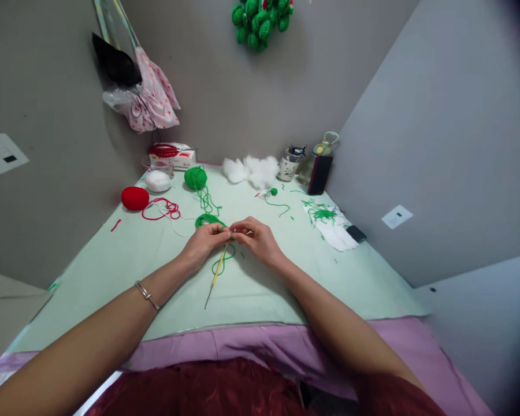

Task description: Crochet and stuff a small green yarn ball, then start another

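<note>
My left hand [204, 241] and my right hand [258, 239] meet fingertip to fingertip above the middle of the table. Both pinch green yarn, though the part between the fingertips is small and mostly hidden. A loose bundle of green yarn [208, 219] lies just behind my left hand. Below my fingers a crochet hook [218, 270] with a yellow grip rests on the table, its thin metal end pointing toward me. A loop of the green strand curls beside the hook.
A green yarn ball [195, 178], red yarn ball [135, 198] and white yarn ball [158, 181] sit back left. White stuffing [252, 170], a pen cup [288, 166], a bottle [322, 151] and a dark phone [319, 175] stand behind. Green scraps [323, 215] cover white paper [338, 234] at right.
</note>
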Motion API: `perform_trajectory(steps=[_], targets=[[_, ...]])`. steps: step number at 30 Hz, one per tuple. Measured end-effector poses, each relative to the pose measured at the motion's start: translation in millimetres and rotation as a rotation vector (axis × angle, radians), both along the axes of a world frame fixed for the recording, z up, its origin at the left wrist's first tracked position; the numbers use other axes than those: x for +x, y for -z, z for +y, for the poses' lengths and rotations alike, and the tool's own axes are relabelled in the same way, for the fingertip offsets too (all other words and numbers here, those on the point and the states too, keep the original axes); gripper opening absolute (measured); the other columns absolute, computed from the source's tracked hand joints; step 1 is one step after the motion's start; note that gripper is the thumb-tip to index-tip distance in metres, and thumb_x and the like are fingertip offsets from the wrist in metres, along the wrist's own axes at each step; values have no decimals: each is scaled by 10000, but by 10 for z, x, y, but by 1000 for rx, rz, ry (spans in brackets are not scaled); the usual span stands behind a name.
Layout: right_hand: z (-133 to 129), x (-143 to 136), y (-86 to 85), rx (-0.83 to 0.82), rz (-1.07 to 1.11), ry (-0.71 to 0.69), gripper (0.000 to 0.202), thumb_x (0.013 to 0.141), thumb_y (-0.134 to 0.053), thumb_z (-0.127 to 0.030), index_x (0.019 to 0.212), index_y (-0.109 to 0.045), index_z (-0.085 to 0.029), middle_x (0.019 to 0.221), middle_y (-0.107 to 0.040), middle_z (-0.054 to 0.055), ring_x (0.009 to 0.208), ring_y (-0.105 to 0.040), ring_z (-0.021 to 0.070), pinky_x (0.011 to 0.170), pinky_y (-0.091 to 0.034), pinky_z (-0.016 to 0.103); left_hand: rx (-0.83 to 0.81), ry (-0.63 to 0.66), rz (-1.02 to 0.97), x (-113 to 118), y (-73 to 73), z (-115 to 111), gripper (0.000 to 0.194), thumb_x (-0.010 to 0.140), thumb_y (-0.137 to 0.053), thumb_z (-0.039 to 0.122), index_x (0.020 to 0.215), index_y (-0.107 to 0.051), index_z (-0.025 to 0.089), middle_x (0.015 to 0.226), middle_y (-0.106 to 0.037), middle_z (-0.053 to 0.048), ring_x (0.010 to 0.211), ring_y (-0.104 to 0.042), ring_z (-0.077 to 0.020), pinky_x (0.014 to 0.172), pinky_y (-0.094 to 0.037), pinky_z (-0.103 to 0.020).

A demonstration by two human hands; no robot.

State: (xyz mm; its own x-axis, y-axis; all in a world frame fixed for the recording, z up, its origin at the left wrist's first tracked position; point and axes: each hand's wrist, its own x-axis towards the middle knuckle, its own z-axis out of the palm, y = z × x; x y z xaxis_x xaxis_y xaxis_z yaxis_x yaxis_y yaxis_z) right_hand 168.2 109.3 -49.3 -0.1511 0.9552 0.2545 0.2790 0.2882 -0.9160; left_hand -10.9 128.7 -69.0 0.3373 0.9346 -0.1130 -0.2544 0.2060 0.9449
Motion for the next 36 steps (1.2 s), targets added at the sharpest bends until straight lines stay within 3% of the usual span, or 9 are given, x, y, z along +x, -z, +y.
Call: perform_trajectory(steps=[6,10,15,18,20,24,32,36], targets=[[-14,18,-5,23,-22,21,85,845,-627,-265,823,-665,-192,821,-640,4,656,-625,130,678,-515,303,-22,21,-7,-5,-35,-2,338,677,-916,357,704,-654,145,786,-698,-24,823,-708,-201,825,-586,-360],[-19,51,-15,18,-30,35,103,882,-574,-273,836,-623,-195,763,-634,-3,646,-624,137,648,-522,291,-45,23,6,-31,-35,16,237,838,-813,280,753,-642,139,810,-703,-32,841,-718,-195,801,-610,-370],[-30,34,-29,67,-102,41,105,836,-678,-270,925,-690,-217,909,-677,25,716,-618,143,696,-538,300,-43,52,13,-22,-2,18,125,943,-711,210,858,-666,129,880,-708,-12,835,-702,-166,783,-606,-354],[-27,3,-14,94,-163,39,90,806,-734,-251,894,-727,-233,922,-675,22,731,-604,144,739,-517,307,-39,52,-1,-8,-2,9,146,906,-751,212,818,-666,132,850,-709,-5,826,-700,-166,814,-597,-365],[-17,-5,-1,97,-194,54,26,833,-697,-226,843,-721,-225,865,-665,17,710,-587,142,721,-493,300,-39,45,-19,0,-18,0,209,817,-836,239,755,-665,137,805,-707,2,822,-702,-169,881,-582,-378],[-13,0,-4,81,-236,83,85,868,-628,-195,805,-683,-211,778,-663,11,708,-592,148,685,-461,278,-37,23,-57,16,-67,-24,328,626,-948,324,687,-677,149,779,-719,-8,816,-705,-184,980,-541,-402],[-72,-51,-33,-20,-235,67,95,900,-577,-224,833,-638,-195,652,-686,-17,600,-617,124,640,-477,248,-40,-37,-114,23,-80,-35,296,594,-905,210,669,-623,154,919,-743,-34,812,-704,-163,934,-543,-367],[-52,-39,-16,-47,-215,68,84,887,-610,-241,830,-643,-188,652,-698,-6,611,-641,136,658,-495,266,-52,-9,-134,-5,-74,-34,304,611,-892,171,779,-640,154,876,-732,-27,806,-726,-173,889,-553,-351]])
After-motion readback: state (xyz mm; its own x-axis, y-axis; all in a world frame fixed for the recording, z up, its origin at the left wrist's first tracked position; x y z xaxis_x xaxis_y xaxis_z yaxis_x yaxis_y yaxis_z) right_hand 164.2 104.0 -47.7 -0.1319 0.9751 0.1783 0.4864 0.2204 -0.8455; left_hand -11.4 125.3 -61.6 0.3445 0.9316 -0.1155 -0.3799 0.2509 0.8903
